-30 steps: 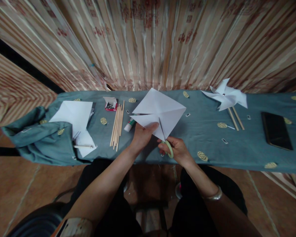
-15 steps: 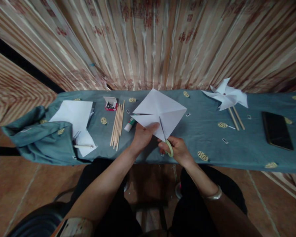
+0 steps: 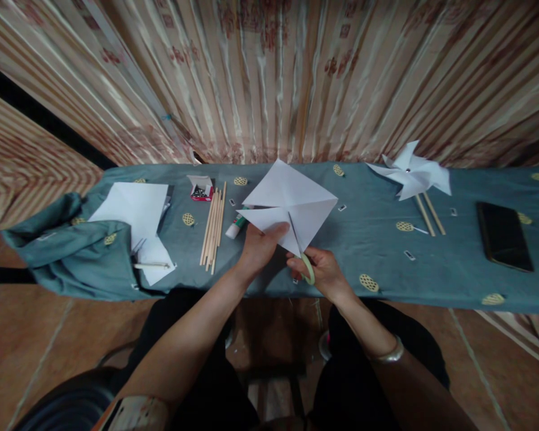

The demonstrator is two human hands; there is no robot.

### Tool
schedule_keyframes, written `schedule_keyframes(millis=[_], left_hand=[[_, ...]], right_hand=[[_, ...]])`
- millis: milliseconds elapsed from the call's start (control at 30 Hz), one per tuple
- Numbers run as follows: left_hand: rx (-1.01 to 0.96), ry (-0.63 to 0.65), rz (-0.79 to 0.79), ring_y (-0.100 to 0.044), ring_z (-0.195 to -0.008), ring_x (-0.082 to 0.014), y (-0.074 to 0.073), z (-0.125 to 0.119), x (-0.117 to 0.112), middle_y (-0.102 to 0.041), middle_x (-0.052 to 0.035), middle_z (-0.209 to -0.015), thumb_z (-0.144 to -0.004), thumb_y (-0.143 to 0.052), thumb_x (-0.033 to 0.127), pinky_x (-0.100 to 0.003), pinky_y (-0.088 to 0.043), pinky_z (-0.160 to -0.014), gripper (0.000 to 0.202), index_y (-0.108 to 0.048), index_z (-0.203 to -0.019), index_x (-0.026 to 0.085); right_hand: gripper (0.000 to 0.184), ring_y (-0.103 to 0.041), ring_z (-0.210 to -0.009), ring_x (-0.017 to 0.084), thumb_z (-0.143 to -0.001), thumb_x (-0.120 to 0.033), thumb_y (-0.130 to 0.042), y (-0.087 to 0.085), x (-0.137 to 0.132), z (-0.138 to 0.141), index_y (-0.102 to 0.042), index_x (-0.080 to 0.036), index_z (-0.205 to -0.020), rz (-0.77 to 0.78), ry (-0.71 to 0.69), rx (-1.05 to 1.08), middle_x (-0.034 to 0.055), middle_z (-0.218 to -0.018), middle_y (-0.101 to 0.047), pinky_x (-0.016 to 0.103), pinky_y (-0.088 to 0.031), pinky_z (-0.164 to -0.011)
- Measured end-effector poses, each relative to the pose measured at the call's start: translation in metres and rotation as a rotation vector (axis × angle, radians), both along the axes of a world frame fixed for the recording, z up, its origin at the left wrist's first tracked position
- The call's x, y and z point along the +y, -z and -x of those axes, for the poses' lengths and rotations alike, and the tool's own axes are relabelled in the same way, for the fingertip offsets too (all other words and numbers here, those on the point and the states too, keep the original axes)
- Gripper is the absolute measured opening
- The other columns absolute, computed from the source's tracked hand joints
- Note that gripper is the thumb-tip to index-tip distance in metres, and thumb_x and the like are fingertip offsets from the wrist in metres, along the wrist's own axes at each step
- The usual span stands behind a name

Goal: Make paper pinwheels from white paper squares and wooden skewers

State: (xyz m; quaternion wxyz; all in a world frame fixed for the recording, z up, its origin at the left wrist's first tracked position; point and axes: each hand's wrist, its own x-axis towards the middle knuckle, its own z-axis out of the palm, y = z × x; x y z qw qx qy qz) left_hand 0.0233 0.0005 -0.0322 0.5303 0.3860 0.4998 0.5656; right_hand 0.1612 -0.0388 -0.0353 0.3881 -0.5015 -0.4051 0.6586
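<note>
A creased white square of paper (image 3: 291, 191) is held up over the table, one corner pointing away from me. My left hand (image 3: 261, 244) pinches its near left part, thumb on top. One slit runs in from the left corner towards the middle. In my right hand (image 3: 321, 268) is a pair of scissors (image 3: 308, 269) with pale green handles, its blades at the near corner along a line towards the centre. Part of the blades is hidden by the paper. Partly beneath the paper's left side lies a glue stick (image 3: 236, 227).
Left of the paper lie several wooden sticks (image 3: 213, 227) and a small red box of pins (image 3: 201, 189). White paper sheets (image 3: 139, 203) rest by bunched cloth. Rightward are paper pinwheels (image 3: 411, 173) on sticks and a black phone (image 3: 503, 235). A curtain (image 3: 269, 84) hangs behind.
The scissors' blades look more closed along the slit at the near corner. The paper has shifted very slightly left; both hands keep their grip.
</note>
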Motion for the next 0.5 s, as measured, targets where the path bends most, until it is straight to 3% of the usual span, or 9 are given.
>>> schedule_keyframes(millis=[333, 500], left_hand=[[0.001, 0.006, -0.007, -0.06, -0.07, -0.0165, 0.0002, 0.001, -0.0004, -0.069, -0.0047, -0.08, -0.063, -0.076, 0.029, -0.03, -0.049, -0.069, 0.024, -0.066, -0.08, 0.015], [0.012, -0.001, 0.014, -0.06, -0.068, -0.0175, 0.0008, 0.0032, 0.0013, -0.068, -0.0047, -0.077, -0.063, -0.076, 0.03, -0.031, -0.048, -0.065, 0.023, -0.066, -0.078, 0.015]], right_hand=[[0.039, -0.047, -0.04, 0.008, -0.051, -0.05, -0.085, 0.0005, 0.0004, 0.0012, -0.063, -0.018, -0.061, -0.022, -0.018, -0.015, -0.0047, -0.045, -0.056, 0.023, -0.039, -0.04], [0.046, -0.053, -0.046, 0.01, -0.054, -0.055, -0.083, 0.0045, -0.0013, -0.0037, -0.066, -0.017, -0.073, 0.013, -0.093, -0.028, -0.0027, -0.052, -0.061, 0.023, -0.041, -0.045]])
